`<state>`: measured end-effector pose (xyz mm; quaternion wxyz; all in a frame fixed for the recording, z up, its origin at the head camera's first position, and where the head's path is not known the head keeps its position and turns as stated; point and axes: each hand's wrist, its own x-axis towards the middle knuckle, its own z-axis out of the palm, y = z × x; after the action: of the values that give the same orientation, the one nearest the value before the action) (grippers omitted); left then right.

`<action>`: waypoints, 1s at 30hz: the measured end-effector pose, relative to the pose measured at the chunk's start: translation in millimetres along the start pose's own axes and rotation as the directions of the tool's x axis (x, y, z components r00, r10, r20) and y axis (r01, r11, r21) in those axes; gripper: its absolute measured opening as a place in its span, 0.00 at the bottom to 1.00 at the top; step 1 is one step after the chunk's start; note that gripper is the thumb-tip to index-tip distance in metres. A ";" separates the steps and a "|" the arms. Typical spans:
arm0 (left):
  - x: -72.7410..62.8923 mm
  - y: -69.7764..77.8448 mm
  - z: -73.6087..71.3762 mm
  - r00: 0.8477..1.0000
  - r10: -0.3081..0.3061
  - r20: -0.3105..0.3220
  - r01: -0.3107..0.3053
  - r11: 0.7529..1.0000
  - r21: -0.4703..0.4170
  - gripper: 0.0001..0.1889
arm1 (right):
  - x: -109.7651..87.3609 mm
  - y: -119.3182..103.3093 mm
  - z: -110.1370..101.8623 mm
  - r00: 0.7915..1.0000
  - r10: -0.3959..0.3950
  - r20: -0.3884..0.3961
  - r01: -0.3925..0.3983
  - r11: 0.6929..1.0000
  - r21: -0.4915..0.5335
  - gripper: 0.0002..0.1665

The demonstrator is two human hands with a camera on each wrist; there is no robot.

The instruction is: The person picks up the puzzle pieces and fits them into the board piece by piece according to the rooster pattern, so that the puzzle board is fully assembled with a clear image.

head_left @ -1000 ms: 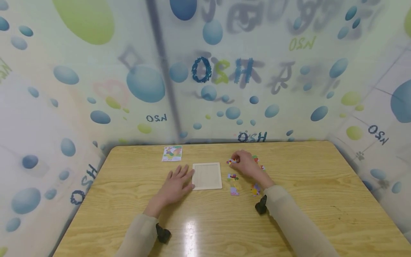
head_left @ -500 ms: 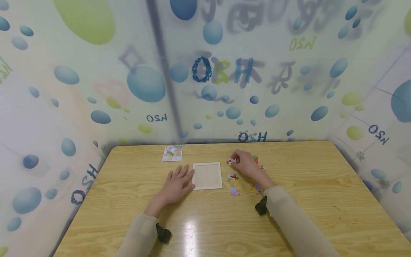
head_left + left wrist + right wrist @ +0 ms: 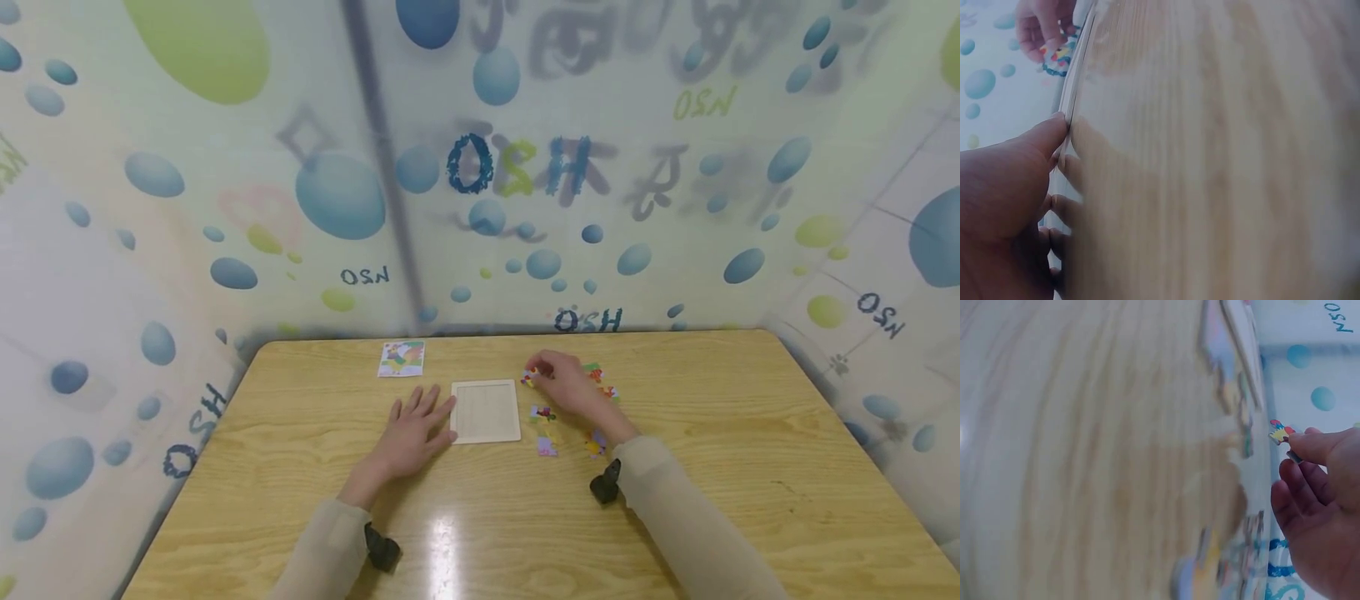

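Note:
My right hand [image 3: 567, 385] pinches a colourful jigsaw piece [image 3: 1280, 432] between thumb and fingertips. In the right wrist view this red, yellow and blue piece is raised off the wooden table. My left hand [image 3: 408, 433] lies with fingers spread at the left side of a square wooden puzzle tray [image 3: 486, 413], thumb and index fingertip at its rim. The tray's inside is bare wood. Near the right hand lie more jigsaw pieces: a green and red one [image 3: 543, 413], a lilac one [image 3: 547, 446] and an orange and lilac one [image 3: 596, 444].
A square picture card [image 3: 402, 358] lies at the back left of the table [image 3: 315, 417]. Further pieces [image 3: 607, 392] sit behind the right wrist, partly covered by it. A patterned wall [image 3: 480, 275] stands right behind the table's far edge.
The right hand has shifted slightly left, towards the tray, with the jigsaw piece in its fingers. The left hand and the tray have stayed in place.

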<state>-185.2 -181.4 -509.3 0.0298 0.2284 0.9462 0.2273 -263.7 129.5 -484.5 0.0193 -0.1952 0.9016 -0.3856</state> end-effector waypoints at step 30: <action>-0.1 9.0 -8.2 0.998 -0.054 0.039 0.055 0.998 -0.004 0.32 | 21.9 -42.8 55.5 0.990 -0.006 0.138 -0.015 0.989 0.150 0.09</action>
<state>-182.6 -177.7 -497.9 0.0549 0.2068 0.9507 0.2244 -259.2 56.4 -490.8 0.0970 -0.2173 0.8667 -0.4383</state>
